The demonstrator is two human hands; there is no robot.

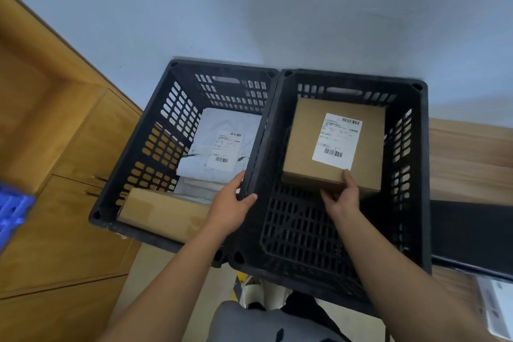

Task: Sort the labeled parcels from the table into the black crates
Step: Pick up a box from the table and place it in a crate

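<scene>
I see a white barcode label (336, 140) on the cardboard box (330, 144) and another label (226, 150) on the white mailer bag (219, 144). Their print is too small for me to read.

Soft, even daylight on my view; faint shadow on the pale blue-grey wall (277, 8); wide-angle bending and blur at edges.
</scene>
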